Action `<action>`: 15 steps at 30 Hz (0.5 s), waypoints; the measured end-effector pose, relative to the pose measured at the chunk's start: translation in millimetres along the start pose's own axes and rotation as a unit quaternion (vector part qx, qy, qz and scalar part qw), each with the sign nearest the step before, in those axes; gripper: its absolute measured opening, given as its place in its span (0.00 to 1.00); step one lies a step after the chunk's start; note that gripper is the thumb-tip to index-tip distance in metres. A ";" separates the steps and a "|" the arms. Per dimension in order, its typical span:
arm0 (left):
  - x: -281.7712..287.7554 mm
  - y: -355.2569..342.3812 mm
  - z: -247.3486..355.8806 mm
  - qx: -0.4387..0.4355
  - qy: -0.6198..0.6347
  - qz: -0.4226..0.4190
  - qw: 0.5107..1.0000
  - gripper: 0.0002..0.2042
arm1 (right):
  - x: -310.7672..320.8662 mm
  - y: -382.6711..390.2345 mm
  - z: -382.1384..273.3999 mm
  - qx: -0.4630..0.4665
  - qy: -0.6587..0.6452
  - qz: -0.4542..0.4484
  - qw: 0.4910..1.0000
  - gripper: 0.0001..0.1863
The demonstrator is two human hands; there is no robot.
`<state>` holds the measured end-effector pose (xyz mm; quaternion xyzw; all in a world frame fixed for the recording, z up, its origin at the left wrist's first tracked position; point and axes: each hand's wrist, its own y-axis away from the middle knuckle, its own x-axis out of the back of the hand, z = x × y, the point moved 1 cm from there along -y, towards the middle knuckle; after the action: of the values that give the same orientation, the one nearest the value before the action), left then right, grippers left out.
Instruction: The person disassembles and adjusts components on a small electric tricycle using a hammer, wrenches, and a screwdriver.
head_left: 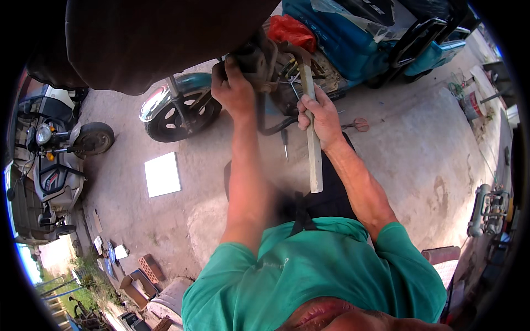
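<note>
Near left, on the concrete: white square panel (pixel 163 174). Nearer centre: hammer (pixel 315 154), pale wooden handle pointing back toward the wearer, head at the far end among the vehicle's metalwork. Screwdriver (pixel 285 140) on the ground, just left of the handle. Right hand (pixel 322 117) closed round the handle partway along. Further left, spoked front wheel (pixel 185 118). Left hand (pixel 234 91) farther off, fingers bent against dark metal part (pixel 255 62); cannot tell whether gripping. Beyond, far: red plastic bag (pixel 292 33).
</note>
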<state>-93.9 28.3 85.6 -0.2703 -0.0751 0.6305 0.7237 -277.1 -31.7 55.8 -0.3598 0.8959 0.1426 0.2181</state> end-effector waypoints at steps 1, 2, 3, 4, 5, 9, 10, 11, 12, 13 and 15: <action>-0.6 0.9 -0.1 0.001 -0.001 0.001 1.000 0.19 | -1.3 0.0 0.0 0.002 0.021 0.001 1.000 0.31; -1.5 2.1 -0.1 0.002 -0.001 0.001 1.000 0.19 | -4.5 -0.1 0.3 0.004 0.041 0.002 0.999 0.31; -2.4 2.6 1.6 0.002 -0.003 0.002 1.000 0.19 | -7.9 -0.7 0.1 0.006 0.061 0.002 0.998 0.31; -3.7 2.8 3.5 0.008 0.020 0.006 1.000 0.19 | -10.4 -0.8 -1.7 0.011 0.066 -0.004 0.998 0.30; -5.4 2.7 5.9 0.015 0.042 0.010 0.999 0.19 | -12.6 -0.7 -4.2 0.015 0.071 -0.010 0.997 0.30; -1.7 2.4 1.6 0.005 0.023 0.002 1.000 0.19 | -0.8 -5.8 0.0 0.009 0.021 0.000 1.000 0.30; -2.3 3.2 0.7 0.005 0.022 0.003 1.000 0.19 | 3.3 -10.2 1.3 0.009 0.000 0.007 1.000 0.31; -3.1 4.1 0.1 0.005 0.020 0.004 1.000 0.19 | 6.5 -13.6 3.7 0.000 -0.016 0.036 0.999 0.31; -3.8 4.4 -0.5 0.005 0.019 0.008 1.000 0.19 | 1.8 -9.7 2.0 0.003 0.018 0.016 1.000 0.31; -4.7 3.1 -0.2 0.006 0.025 0.015 1.000 0.19 | -6.3 -2.2 -0.1 0.007 0.052 -0.004 0.999 0.30; -4.2 1.7 1.5 0.009 0.033 0.028 0.999 0.20 | -9.6 1.2 -1.0 0.015 0.081 -0.021 0.996 0.30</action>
<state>-96.9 24.9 87.0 -0.2867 -0.0381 0.6417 0.7103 -272.0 -25.7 61.5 -0.3860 0.9047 0.0945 0.1535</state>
